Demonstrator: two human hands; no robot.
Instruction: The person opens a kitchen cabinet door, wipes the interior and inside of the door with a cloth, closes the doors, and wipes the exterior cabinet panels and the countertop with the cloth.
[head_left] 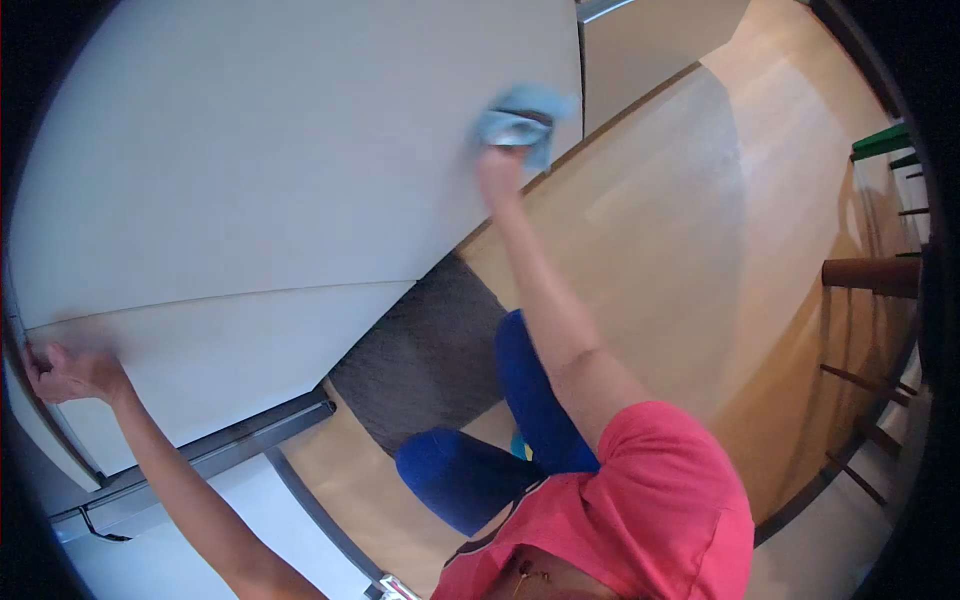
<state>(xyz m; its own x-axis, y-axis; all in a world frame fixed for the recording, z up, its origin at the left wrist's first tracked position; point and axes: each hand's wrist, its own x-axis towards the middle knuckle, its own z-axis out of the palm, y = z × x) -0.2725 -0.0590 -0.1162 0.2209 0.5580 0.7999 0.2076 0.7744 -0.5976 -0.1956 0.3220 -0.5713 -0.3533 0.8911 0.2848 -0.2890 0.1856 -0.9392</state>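
My right hand (502,176) is closed around a light blue cloth (530,108), held against the large white cabinet front (260,150) near its right edge. Hand and cloth are slightly blurred by motion. At the far left, my left hand (78,374) has its fingers curled at the edge of the lower white panel (240,345). Part of those fingers is hidden behind that edge. A thin seam separates the upper and lower white panels.
A dark grey mat (425,350) lies on the light wooden floor (640,240), by my bent knees in blue trousers (450,475). A dark metal-edged rail (250,425) runs beside the lower panel. Furniture legs, one brown (870,276), stand at the right.
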